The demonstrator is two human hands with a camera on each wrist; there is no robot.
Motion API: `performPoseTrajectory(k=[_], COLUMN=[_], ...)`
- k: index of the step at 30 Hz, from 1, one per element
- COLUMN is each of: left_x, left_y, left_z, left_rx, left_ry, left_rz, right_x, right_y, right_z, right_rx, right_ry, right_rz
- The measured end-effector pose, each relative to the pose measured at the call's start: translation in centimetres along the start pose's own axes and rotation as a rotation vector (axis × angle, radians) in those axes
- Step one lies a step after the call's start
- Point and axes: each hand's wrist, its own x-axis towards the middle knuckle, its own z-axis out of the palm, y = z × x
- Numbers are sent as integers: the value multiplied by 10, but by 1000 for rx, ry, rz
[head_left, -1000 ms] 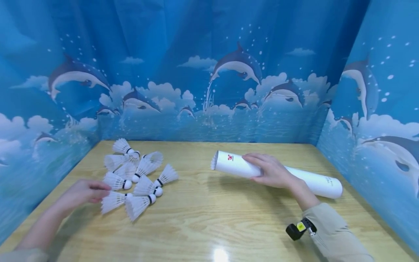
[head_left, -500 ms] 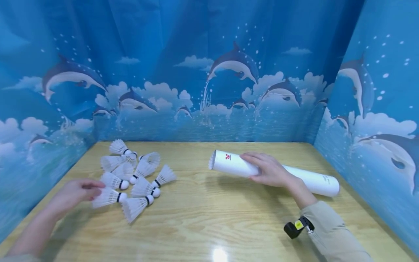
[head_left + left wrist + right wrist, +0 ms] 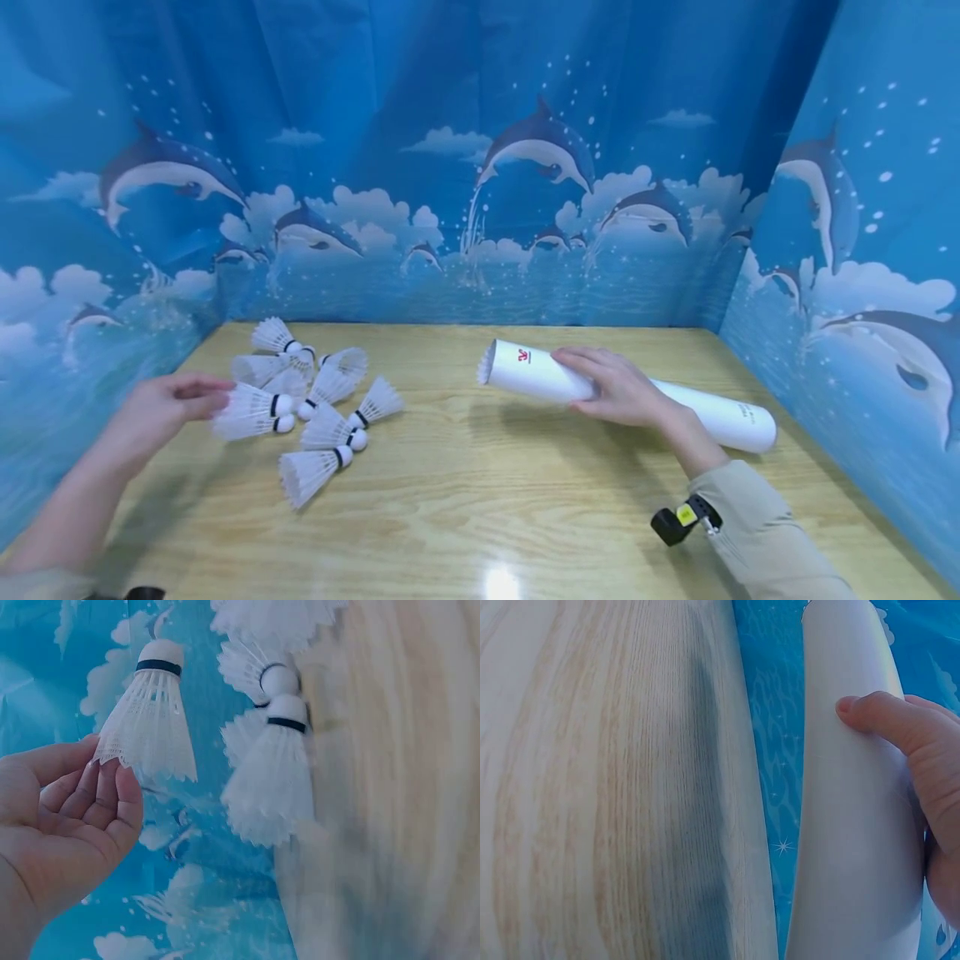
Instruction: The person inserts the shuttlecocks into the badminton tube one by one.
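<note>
Left hand point(image 3: 159, 415) now higher, pinching shuttlecock point(image 3: 154, 712), seemingly off table point(image 3: 480, 500), right hand point(image 3: 624, 392) gripping tube point(image 3: 536, 371)

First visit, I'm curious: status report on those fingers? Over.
Left fingers pinching one shuttlecock by its skirt. Right fingers gripping white tube. Other shuttlecocks lying between hands.

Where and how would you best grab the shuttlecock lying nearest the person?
Probably pinch the skirt's rim, coming from the near left: the shuttlecock lies on its side with its wide open end facing that way, while its cork points away to the right.
</note>
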Motion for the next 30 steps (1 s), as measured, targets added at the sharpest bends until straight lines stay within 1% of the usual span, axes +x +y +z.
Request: performPoseTrajectory(k=[4, 8, 13, 21, 27, 30], left_x=[7, 17, 28, 41, 52, 57], left_y=[14, 29, 45, 65, 81, 87], left_z=[8, 18, 32, 57, 75, 83], left_rx=[-22, -46, -60, -105, -133, -158], left_ry=[26, 42, 37, 24, 5, 7], left_rz=[13, 53, 80, 122, 120, 132], right_x=[0, 0, 0, 0, 2, 4], right_y=[0, 0, -1, -2, -4, -5], right_z=[1, 2, 1, 2, 4, 5], right_rx=[-3, 4, 2, 3, 3, 4], right_ry=[2, -1, 7, 34, 36, 37], right_rz=[-10, -7, -12, -44, -68, -80])
